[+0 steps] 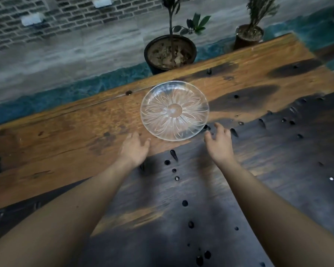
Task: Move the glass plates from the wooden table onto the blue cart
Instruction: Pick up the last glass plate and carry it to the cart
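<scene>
Glass plate (174, 110) sits flat on wooden table (66, 120), left hand (133, 149) & right hand (219, 140) both spread, empty, just beside its near rim — best pinch opposite edges w/ both, lift level.

The glass plate (174, 110) is clear and glossy, with a pressed petal pattern. It lies on the wooden table (66, 135), whose matt brown grain carries dark, charred-looking patches and small holes. Beyond the table, the wall (46, 20) is rough brick.
</scene>
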### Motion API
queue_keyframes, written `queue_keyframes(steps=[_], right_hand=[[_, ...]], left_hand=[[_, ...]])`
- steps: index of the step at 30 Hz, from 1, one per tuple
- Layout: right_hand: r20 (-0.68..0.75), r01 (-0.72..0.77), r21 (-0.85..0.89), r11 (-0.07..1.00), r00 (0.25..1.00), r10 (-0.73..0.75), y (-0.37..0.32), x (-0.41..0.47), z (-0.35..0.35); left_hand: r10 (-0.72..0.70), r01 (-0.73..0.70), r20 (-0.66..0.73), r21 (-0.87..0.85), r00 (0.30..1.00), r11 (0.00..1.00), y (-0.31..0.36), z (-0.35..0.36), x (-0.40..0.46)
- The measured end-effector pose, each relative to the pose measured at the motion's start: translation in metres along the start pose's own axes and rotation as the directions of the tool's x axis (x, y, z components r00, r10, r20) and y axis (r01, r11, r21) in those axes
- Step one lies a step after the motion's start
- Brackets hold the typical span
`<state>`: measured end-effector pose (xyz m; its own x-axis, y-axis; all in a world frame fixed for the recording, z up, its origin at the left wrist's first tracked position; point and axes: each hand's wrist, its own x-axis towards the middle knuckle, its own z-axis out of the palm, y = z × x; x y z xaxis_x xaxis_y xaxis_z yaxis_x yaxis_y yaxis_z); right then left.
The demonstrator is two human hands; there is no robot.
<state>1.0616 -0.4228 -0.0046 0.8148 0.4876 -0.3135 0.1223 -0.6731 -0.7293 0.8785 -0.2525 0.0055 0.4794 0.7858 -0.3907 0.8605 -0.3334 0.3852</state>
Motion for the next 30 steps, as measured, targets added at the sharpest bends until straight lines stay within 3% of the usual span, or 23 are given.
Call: queue_keyframes(steps=[5,16,22,27,30], right_hand=[[0.0,-0.043,0.023,0.999,0.999,0.043,0.007,0.043,0.021],[-0.067,-0.09,0.0,0.996,0.994,0.09,0.025,0.1,0.063],[-0.093,-0.1,-0.048,0.994,0.991,0.095,0.032,0.108,0.067],[-0.057,-0.145,0.01,0.989,0.988,0.145,0.031,0.095,0.065],[-0.063,-0.126,0.042,0.991,0.99,0.128,0.021,0.076,0.058]], left_hand=[[-0.046,0.046,0.008,-0.026,0.999,0.999,0.001,0.014,0.043],[-0.115,0.088,-0.115,-0.215,0.987,0.973,-0.009,0.049,0.124],[-0.253,0.187,-0.043,-0.557,0.967,0.809,-0.015,0.063,0.142],[-0.284,0.238,0.046,-0.682,0.958,0.691,-0.023,0.056,0.131],[-0.271,0.227,0.052,-0.707,0.961,0.67,-0.028,0.04,0.104]])
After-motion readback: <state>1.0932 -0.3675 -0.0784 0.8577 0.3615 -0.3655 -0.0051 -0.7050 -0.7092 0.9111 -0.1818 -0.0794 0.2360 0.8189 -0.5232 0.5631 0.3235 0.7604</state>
